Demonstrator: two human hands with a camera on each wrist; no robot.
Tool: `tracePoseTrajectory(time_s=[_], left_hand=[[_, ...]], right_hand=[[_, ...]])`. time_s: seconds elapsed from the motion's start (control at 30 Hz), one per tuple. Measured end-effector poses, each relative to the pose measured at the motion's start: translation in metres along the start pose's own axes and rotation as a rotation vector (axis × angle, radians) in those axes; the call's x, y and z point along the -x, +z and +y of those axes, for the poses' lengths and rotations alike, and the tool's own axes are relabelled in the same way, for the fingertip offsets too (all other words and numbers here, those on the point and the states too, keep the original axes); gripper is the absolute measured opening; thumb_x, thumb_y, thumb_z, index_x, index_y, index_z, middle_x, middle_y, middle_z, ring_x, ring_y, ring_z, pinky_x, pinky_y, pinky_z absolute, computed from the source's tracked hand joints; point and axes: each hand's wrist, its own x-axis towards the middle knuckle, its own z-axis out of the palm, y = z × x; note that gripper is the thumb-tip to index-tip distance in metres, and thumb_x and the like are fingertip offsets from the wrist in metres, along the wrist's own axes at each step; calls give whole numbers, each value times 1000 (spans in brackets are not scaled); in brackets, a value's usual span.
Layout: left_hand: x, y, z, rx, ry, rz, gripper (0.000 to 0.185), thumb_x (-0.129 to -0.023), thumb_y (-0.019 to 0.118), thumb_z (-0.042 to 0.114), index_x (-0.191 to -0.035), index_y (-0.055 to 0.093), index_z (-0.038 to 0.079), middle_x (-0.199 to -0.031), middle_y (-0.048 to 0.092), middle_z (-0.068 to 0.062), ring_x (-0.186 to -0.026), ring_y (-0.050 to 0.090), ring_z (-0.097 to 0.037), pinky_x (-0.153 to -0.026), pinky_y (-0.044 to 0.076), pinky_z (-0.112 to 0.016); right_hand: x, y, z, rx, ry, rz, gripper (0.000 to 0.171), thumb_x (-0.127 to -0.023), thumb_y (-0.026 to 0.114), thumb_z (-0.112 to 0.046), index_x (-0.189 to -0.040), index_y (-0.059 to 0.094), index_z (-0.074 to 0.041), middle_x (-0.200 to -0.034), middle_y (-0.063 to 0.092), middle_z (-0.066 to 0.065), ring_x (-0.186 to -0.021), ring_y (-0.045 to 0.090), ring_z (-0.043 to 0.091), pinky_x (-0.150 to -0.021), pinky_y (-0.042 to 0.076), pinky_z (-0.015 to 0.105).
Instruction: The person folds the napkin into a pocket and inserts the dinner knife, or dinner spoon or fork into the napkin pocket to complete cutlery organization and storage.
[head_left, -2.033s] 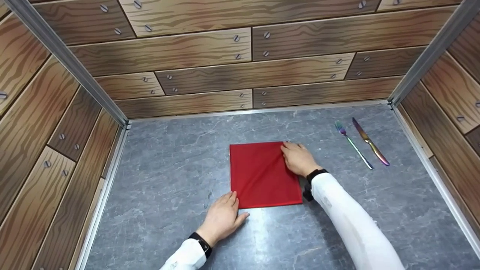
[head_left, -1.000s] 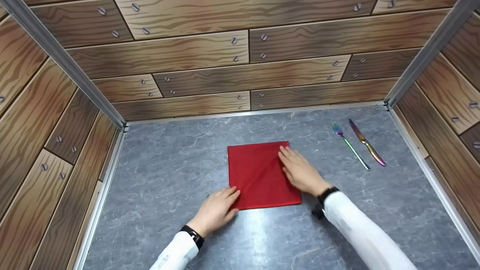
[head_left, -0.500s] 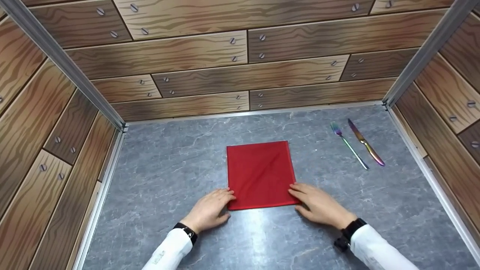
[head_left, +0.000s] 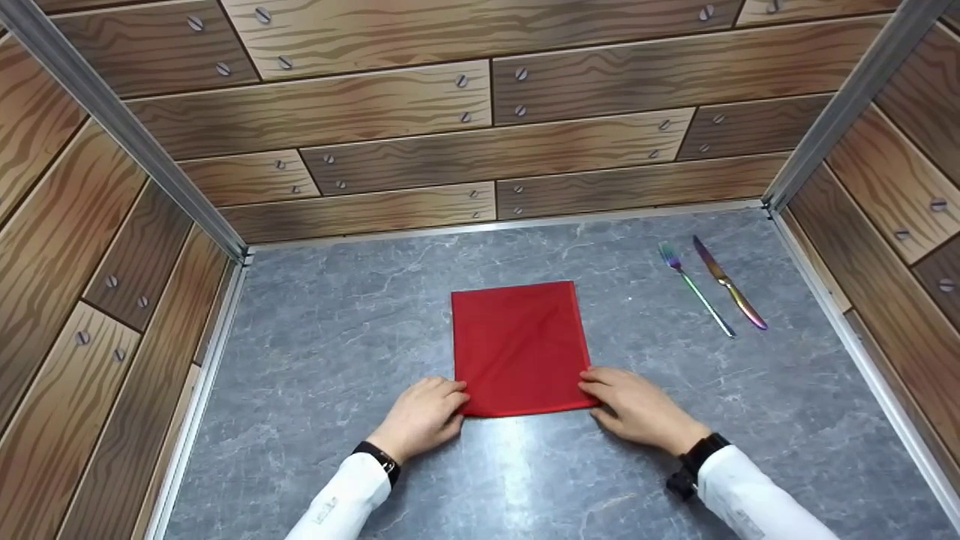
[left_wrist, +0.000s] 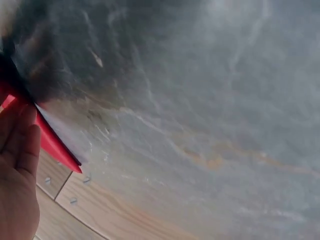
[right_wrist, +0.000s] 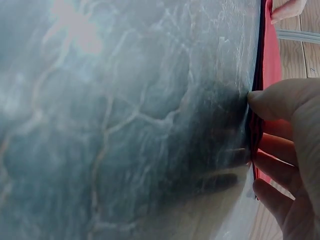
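Grip: where the near edge of the folded red square cloth napkin meets the table, each hand takes one near corner; the left hand curls its fingers over the near-left corner and pinches it, and the right hand pinches the near-right corner between thumb and fingers
Left hand pose: knuckles up, fingers bent toward the cloth edge, wrist low to the surface; in the left wrist view the hand lies against the red cloth's edge
Right hand pose: fingers reach leftward onto the corner, thumb at the near edge; the right wrist view shows the thumb tip and fingers closing on the red hem
Arms: both forearms in white sleeves come in from the near edge, a dark band on each wrist
Napkin place: flat on the grey marbled tabletop, about the middle, far edge square to the back wall
Around: a rainbow-tinted metal fork and a rainbow-tinted metal table knife lie side by side, well apart from the cloth, toward the far right corner
Surround: wood-plank patterned wall panels with aluminium corner posts on three sides
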Motion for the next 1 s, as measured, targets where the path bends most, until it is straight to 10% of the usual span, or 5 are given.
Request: tracePoseTrajectory(time_s=[0.57, 0.8, 1.0], left_hand=[[-28, -14, 3, 574, -540, -91, 30, -109, 42, 20, -122, 65, 5, -119, 73, -15, -117, 70, -32, -101, 56, -50], [-27, -17, 4, 500, -411, -160, 26, -104, 59, 30, -121, 67, 13, -111, 75, -3, -105, 72, -21, -94, 59, -41], [-17, -16, 3, 351, -220, -174, 52, -92, 71, 7, -141, 58, 1, -134, 69, -14, -126, 65, -29, -109, 52, -43]], right_hand=[[-11, 6, 2, -24, 2, 100, 40, -91, 77, -18, -129, 70, -7, -123, 70, 7, -115, 65, 24, -97, 58, 41], [-18, 10, 8, -62, -36, 221, 21, -89, 75, -3, -108, 76, -10, -106, 73, 3, -103, 67, 22, -90, 59, 39], [-19, 7, 8, -130, 6, 214, 17, -91, 74, -5, -106, 76, -12, -105, 75, 2, -102, 69, 23, -90, 58, 41]])
